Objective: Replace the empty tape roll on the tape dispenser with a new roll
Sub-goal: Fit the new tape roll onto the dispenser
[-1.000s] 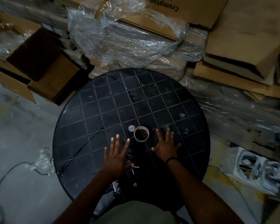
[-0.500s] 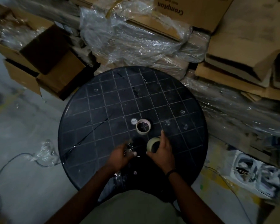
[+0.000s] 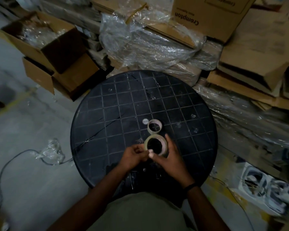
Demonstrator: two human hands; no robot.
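A clear tape roll (image 3: 163,144) with a wide band is held above the round black table (image 3: 107,114), its hole facing me. My right hand (image 3: 169,157) wraps around its right side with the thumb at its lower rim. My left hand (image 3: 133,155) pinches at the roll's lower left edge. A thinner pale ring, a second tape roll or bare core (image 3: 154,127), lies flat on the table just beyond. A small white disc (image 3: 145,121) sits beside it. The dispenser is not clearly visible; dark shapes lie under my hands.
Cardboard boxes (image 3: 207,17) and plastic wrap (image 3: 148,42) are stacked behind and to the right of the table. An open box (image 3: 45,52) sits at the left. A cable (image 3: 10,160) and crumpled plastic (image 3: 52,150) lie on the floor to the left.
My hands went from resting flat on the table to lifting a tape roll; the right hand picked it up and the left hand has now come to its edge. The camera moved closer.
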